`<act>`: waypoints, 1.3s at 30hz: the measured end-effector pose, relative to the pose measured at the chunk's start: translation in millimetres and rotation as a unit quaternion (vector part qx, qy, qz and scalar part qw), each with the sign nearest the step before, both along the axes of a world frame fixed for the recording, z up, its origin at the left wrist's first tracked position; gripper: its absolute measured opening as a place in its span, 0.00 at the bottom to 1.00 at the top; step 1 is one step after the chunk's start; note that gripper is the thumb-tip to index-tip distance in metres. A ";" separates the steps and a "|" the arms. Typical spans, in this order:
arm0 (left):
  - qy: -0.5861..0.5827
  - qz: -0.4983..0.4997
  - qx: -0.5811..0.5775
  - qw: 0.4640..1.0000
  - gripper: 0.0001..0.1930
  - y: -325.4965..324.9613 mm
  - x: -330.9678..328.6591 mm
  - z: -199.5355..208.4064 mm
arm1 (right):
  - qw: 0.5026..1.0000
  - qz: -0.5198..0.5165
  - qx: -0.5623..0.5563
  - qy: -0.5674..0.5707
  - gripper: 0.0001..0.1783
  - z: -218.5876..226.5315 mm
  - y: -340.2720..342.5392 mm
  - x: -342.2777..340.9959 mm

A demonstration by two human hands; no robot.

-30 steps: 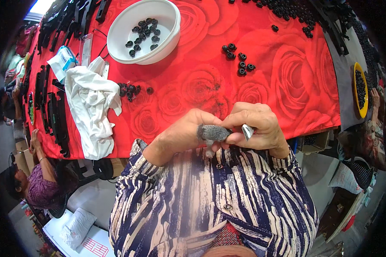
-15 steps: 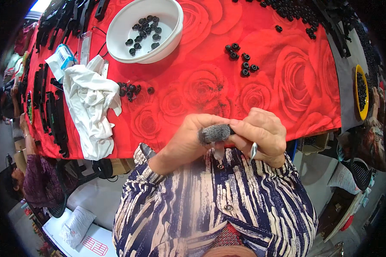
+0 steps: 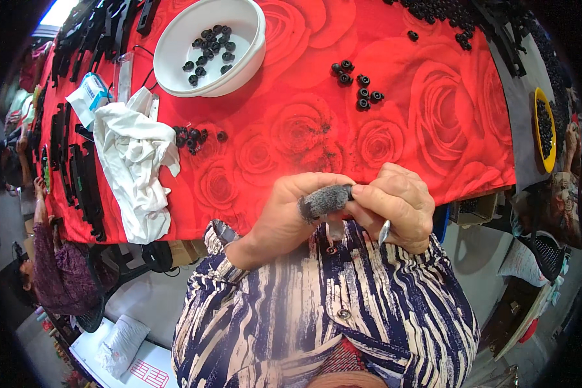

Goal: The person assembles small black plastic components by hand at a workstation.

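The left hand [image 3: 281,210] and right hand [image 3: 401,207] are together, nearer the person than the white bowl [image 3: 255,59] and to its right. The right thumb and forefinger pinch a small dark part [image 3: 350,190] right at the left fingers, and a thin silver tool [image 3: 384,232] sticks out below the right hand. A grey fuzzy piece [image 3: 324,202] sits at the left hand; what it is cannot be told. Black round parts [image 3: 230,46] lie inside the bowl, with more to its right and some on its near side. Left of the bowl, a blue-and-white packet [image 3: 89,98] bears print too small to read; a white cloth [image 3: 136,174] lies just beside it, all on a red rose-printed tablecloth [image 3: 258,110]. Well to the bowl's near left, beyond the table, a white panel [image 3: 87,352] carries red printed lines.
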State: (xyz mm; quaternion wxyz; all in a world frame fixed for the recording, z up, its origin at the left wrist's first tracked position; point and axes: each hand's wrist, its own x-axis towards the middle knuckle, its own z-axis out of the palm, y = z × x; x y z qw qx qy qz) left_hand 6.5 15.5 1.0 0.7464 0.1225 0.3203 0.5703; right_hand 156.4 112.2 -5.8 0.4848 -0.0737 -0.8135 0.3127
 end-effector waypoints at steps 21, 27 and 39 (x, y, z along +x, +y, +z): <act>0.065 0.000 0.032 0.997 0.15 -1.1 0.0 -10.9 | 0.965 -0.004 -0.206 -0.164 0.11 3.3 3.0 18.4; 0.079 -0.005 0.027 0.996 0.15 -0.4 -1.1 -10.6 | 0.961 0.005 -0.204 -0.185 0.11 4.8 5.1 16.9; 0.077 -0.005 0.023 0.997 0.14 0.4 -2.1 -12.0 | 0.962 0.028 -0.205 -0.179 0.10 4.6 9.3 15.2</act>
